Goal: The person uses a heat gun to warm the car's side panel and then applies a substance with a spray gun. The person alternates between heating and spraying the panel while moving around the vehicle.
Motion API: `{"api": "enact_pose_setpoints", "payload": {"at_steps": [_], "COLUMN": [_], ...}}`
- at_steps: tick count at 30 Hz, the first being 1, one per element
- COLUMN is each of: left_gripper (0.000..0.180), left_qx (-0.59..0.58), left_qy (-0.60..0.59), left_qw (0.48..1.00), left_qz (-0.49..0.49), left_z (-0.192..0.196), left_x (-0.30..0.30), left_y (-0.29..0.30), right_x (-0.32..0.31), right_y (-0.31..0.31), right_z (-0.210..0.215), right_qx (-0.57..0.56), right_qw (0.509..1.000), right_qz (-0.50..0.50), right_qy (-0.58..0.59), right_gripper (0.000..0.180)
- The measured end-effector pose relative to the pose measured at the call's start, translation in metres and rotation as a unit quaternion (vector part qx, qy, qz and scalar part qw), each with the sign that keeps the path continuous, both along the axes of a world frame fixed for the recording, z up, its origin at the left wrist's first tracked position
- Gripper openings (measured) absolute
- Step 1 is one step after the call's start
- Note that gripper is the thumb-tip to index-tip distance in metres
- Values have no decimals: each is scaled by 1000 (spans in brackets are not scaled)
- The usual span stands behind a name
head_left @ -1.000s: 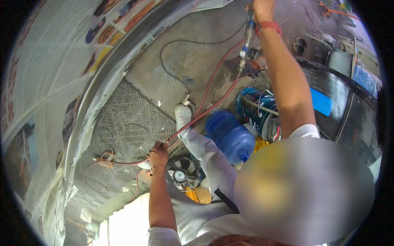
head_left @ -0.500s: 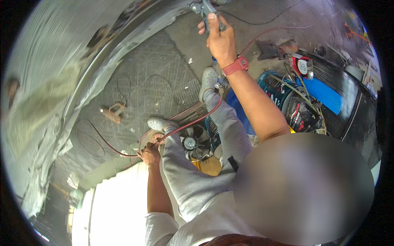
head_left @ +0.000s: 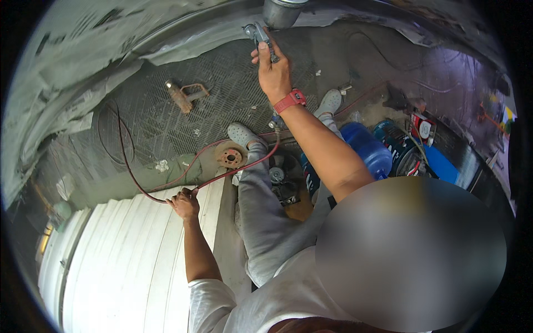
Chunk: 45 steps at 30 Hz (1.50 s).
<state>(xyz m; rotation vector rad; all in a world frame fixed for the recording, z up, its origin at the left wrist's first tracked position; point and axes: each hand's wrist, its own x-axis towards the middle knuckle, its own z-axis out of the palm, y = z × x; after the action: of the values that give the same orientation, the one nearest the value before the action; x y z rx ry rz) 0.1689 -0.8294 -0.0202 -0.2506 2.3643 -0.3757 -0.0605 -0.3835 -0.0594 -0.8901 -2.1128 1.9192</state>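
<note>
Fingers (head_left: 265, 55) of the right hand (head_left: 273, 71) are wrapped tight round the grip of a grey spray gun (head_left: 259, 38), held out at arm's length near the top of the view, with a red wristband (head_left: 290, 101) just below the hand. Right above the gun's head sits a grey metal cup (head_left: 282, 11), close to it; whether the 2 touch cannot be told. The left hand (head_left: 185, 202) is low and to the left, its fingers curled shut round a thin red hose (head_left: 233, 169). That hose runs from the left fist up to the right past the person's feet toward the raised arm, and on the other side loops away to the left over the metal grid floor (head_left: 222, 83).

Both legs in grey trousers stretch forward, ending in 2 pale clogs (head_left: 241, 134). Between the left fist and the nearer clog lies a rusty brake disc (head_left: 230, 157). A white ribbed panel (head_left: 127, 261) fills the lower left, right under the left forearm. Farther up on the grid lies a rusty metal bracket (head_left: 186, 95). To the right of the legs stand a blue water bottle (head_left: 366, 150) and a blue drum (head_left: 397, 145), side by side. Paper-masked curved bodywork (head_left: 72, 72) arcs across the upper left.
</note>
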Motion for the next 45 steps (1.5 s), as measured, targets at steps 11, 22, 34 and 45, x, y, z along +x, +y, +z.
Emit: {"api": "enact_pose_setpoints", "payload": {"at_steps": [11,22,34,45], "left_gripper": [35,32,34,33], "left_qx": [-8,39,22,0], "left_qy": [61,158,61,63], "left_qw": [998,985,980,944], "left_qz": [33,56,190,323], "left_z": [31,127,380,435], "left_x": [-7,6,-15,-13], "left_y": [-199,-353,-485,-741], "right_x": [-49,10,63,-1], "right_y": [-236,-307,-427,-705], "right_z": [-12,97,302,307], "right_qx": [-35,-159,-259,-112], "right_qw": [998,984,943,907], "right_qz": [35,0,197,399], "right_qy": [49,-79,-72,-75], "right_gripper": [48,59,55,62]}}
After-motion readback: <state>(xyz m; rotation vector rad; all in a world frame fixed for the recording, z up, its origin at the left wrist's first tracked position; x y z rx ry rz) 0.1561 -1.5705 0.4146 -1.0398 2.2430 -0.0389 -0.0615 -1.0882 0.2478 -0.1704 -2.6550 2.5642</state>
